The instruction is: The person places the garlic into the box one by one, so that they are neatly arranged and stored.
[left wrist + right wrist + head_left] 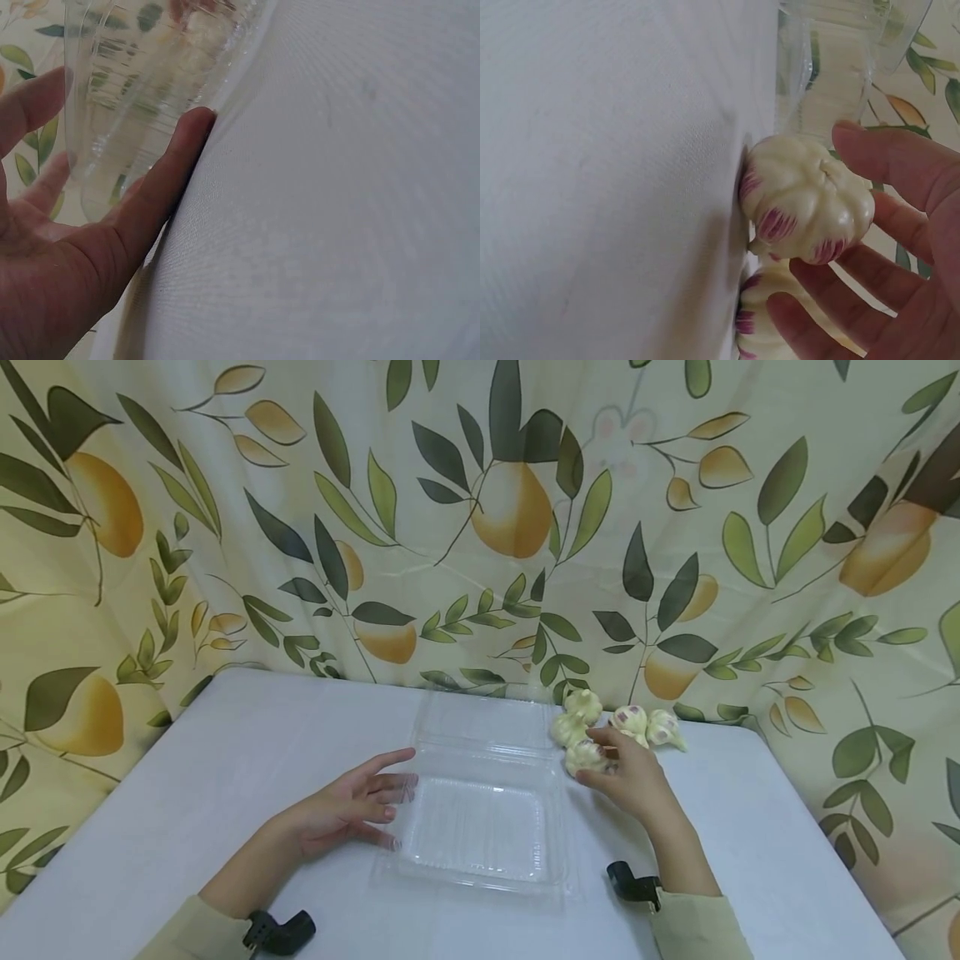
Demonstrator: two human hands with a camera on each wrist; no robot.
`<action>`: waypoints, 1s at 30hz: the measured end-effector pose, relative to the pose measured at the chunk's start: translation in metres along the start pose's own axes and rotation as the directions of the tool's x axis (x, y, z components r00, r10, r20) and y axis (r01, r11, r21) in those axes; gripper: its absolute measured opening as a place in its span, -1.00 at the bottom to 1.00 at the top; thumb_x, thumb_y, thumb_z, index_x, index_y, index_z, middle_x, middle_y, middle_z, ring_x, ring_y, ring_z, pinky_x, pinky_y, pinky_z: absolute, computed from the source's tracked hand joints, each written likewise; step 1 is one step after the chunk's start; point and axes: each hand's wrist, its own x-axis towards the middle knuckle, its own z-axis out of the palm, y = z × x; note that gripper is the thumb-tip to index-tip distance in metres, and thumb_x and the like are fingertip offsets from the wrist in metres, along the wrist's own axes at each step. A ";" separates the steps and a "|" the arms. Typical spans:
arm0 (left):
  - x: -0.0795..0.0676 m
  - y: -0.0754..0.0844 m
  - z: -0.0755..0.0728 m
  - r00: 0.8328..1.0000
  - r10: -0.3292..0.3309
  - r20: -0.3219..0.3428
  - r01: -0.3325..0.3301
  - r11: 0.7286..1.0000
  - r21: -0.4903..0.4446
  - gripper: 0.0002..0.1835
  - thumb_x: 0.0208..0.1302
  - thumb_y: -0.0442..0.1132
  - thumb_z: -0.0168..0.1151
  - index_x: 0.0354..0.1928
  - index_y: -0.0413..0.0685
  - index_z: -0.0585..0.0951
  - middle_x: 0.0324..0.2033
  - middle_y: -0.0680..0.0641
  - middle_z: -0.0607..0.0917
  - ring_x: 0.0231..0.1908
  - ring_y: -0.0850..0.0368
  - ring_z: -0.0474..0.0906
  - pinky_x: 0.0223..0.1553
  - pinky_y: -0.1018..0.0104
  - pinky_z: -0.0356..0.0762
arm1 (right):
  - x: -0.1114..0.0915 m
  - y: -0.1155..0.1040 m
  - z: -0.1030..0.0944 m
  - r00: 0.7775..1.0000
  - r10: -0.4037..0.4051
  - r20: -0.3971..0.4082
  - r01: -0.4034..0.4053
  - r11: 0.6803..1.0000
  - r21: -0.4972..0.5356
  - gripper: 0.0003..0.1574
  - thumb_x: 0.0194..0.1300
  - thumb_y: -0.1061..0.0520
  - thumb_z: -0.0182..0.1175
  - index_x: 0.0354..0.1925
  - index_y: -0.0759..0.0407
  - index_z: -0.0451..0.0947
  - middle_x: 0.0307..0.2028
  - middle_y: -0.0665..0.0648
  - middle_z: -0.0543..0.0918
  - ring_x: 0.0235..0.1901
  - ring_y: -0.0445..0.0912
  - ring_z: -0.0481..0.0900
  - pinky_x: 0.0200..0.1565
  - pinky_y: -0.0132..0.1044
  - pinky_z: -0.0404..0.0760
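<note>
A clear plastic clamshell box lies on the table with its lid folded back toward the curtain. My left hand is at the box's left edge, fingers spread; in the left wrist view its thumb lies low beside the clear plastic. To the right of the box, my right hand is around the nearest garlic bulb. The right wrist view shows this purple-streaked bulb resting on the table between the thumb and loosely bent fingers. Firm contact cannot be made out.
More garlic bulbs sit close by: a pale pair beside the lid and purple-marked ones farther right. A white cloth covers the table. Behind its far edge hangs a fruit-patterned curtain.
</note>
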 end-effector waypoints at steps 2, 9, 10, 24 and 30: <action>0.000 0.000 0.000 1.000 -0.002 -0.001 0.002 1.000 0.003 -0.07 0.29 -0.45 0.21 0.58 0.20 0.02 0.53 -0.27 0.04 0.44 -0.28 0.11 0.06 -0.16 0.62 | 0.000 0.001 0.000 1.000 0.005 0.005 -0.005 1.000 -0.016 -0.22 0.13 0.06 0.46 0.28 0.16 0.45 0.21 0.29 0.57 0.18 0.26 0.53 0.17 0.24 0.46; 0.000 0.001 0.001 1.000 -0.002 -0.006 0.002 1.000 0.002 -0.07 0.28 -0.46 0.21 0.58 0.20 0.02 0.53 -0.26 0.05 0.44 -0.27 0.12 0.05 -0.15 0.62 | 0.000 0.001 0.002 0.997 0.038 0.073 -0.038 0.999 -0.004 -0.28 0.20 -0.13 0.41 0.21 0.11 0.43 0.13 0.33 0.57 0.13 0.25 0.51 0.09 0.20 0.51; 0.000 0.001 0.001 1.000 -0.002 -0.006 0.002 1.000 0.003 -0.07 0.28 -0.46 0.21 0.58 0.20 0.02 0.53 -0.26 0.04 0.44 -0.27 0.12 0.05 -0.14 0.62 | 0.000 0.001 0.002 0.995 0.054 0.080 -0.053 0.999 -0.009 -0.30 0.22 -0.20 0.38 0.17 0.11 0.43 0.10 0.32 0.57 0.10 0.23 0.51 0.05 0.17 0.52; 0.000 0.000 0.001 1.000 -0.010 -0.016 0.010 1.000 0.012 -0.07 0.28 -0.45 0.22 0.58 0.23 0.03 0.53 -0.26 0.06 0.43 -0.26 0.15 0.04 -0.13 0.64 | -0.002 -0.006 -0.003 0.986 0.137 0.094 -0.144 0.987 0.073 -0.42 0.21 0.00 0.33 0.11 0.18 0.38 0.06 0.36 0.62 0.03 0.17 0.59 -0.07 -0.06 0.60; 0.000 0.001 0.001 1.000 -0.012 -0.015 0.013 1.000 0.017 -0.08 0.29 -0.43 0.21 0.58 0.23 0.02 0.52 -0.25 0.06 0.41 -0.25 0.18 0.04 -0.12 0.63 | -0.002 -0.011 -0.005 0.989 0.093 0.111 -0.106 0.988 0.113 -0.13 0.11 0.09 0.45 0.35 0.15 0.35 0.11 0.33 0.58 0.15 0.23 0.54 0.06 0.06 0.61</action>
